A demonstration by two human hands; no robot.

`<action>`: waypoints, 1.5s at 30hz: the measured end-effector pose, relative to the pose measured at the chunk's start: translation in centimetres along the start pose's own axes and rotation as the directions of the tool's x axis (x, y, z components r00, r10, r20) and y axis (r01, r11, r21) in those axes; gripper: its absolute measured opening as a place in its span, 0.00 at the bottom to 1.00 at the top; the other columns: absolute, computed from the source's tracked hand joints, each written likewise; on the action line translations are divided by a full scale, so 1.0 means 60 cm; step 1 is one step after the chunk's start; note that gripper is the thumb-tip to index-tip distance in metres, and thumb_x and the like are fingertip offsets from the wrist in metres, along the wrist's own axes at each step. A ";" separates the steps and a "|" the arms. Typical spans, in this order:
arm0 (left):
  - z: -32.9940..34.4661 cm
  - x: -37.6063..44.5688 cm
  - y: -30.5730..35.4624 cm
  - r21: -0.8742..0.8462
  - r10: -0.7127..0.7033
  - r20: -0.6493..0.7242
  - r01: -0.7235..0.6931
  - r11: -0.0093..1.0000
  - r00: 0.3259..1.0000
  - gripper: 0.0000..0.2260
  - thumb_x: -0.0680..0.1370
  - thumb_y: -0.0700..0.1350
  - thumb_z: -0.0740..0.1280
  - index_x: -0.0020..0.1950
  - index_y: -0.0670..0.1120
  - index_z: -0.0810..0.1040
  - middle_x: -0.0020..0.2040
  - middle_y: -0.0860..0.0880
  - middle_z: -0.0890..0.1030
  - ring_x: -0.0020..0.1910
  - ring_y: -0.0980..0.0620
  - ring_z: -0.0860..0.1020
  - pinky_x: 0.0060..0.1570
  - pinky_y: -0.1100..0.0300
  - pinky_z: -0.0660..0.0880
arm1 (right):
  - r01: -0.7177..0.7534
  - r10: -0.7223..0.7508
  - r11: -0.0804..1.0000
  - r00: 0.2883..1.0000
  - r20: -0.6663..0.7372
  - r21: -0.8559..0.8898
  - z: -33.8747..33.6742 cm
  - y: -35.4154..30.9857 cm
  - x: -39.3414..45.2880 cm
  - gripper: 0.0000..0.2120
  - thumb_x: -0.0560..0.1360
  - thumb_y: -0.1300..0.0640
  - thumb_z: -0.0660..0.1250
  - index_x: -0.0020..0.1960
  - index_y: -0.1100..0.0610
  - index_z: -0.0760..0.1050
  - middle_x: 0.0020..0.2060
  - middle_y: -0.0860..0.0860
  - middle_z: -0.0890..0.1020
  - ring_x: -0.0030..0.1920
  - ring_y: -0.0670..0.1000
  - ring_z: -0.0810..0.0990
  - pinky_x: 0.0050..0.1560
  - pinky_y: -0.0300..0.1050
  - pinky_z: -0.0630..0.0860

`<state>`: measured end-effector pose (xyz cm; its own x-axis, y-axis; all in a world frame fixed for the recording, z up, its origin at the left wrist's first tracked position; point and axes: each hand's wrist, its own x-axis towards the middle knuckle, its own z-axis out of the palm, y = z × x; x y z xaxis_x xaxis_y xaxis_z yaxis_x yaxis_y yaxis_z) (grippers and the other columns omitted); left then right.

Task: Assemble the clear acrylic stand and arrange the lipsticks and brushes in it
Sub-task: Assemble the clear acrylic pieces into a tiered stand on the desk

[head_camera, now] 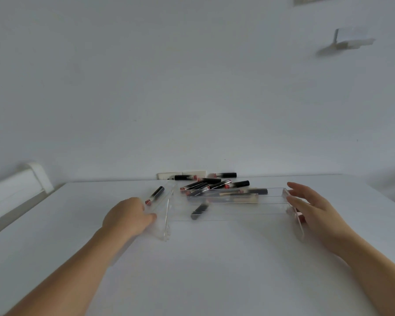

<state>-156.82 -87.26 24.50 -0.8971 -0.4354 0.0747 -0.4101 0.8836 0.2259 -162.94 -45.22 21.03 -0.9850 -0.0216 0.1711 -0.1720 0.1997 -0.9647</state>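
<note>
Both bare hands are out over the white table [203,270], one at each end of the clear acrylic stand [228,202]. The left hand [128,216] is curled, its grip closed on the stand's left end panel [163,215], thumb tip pressed against the clear sheet. The right hand [312,208] is spread, fingers apart and loose, its palm lying against the right end panel [295,217] without clamping it. Between the two hands the long clear tray of the stand runs across, and it looks blurred. Just beyond the left hand, one black lipstick [155,195] with a reddish end lies at a slant behind the left panel. Farther off, past the tray and between the hands, a loose pile of black lipsticks [212,184] sprawls on the table near the wall. Whether any brushes are among them I cannot tell.
</note>
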 end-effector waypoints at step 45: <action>0.064 -0.117 0.162 0.012 0.807 -0.317 -0.849 0.528 0.498 0.20 0.74 0.46 0.76 0.65 0.45 0.81 0.54 0.50 0.77 0.54 0.51 0.70 0.56 0.50 0.74 | -0.040 0.040 0.999 0.999 -0.036 -0.005 -0.002 -0.016 -0.004 0.12 0.77 0.40 0.64 0.52 0.42 0.83 0.48 0.42 0.85 0.37 0.43 0.81 0.40 0.44 0.76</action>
<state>-155.16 -74.96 22.44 -0.7258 0.4418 0.5273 0.5430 0.8386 0.0447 -162.56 -45.30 21.94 -0.9900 0.0215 0.1394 -0.1321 0.2049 -0.9698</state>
